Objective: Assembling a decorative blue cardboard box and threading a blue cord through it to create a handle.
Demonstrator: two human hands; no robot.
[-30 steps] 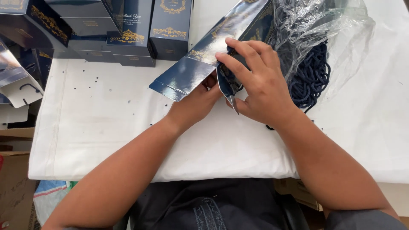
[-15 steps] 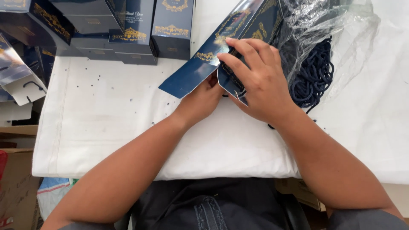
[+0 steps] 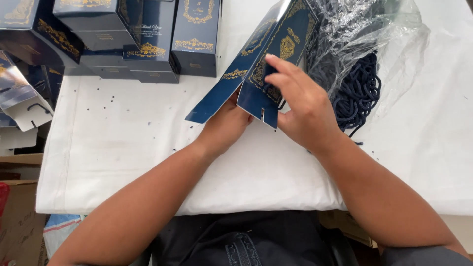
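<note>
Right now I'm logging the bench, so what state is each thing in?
Flat blue box: half unfolded, held off the cloth.
Left hand: under it, gripping.
Right hand: fingers on its panel.
Plastic bag: open, crumpled.
Blue cords: bundled, spilling out.
Finished boxes: assembled, stacked.

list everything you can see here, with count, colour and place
flat box blank: one, navy with gold print, held tilted above the table centre
finished boxes: several, navy and gold, top left of the table
cords: a bundle, dark blue, in the bag at upper right
plastic bag: one, clear, upper right
table cloth: one, white, covering the table
unfolded blanks: a few, silvery inside, far left edge
left hand: under the blank, holding it
right hand: fingers pressed on the blank's front panel
</note>
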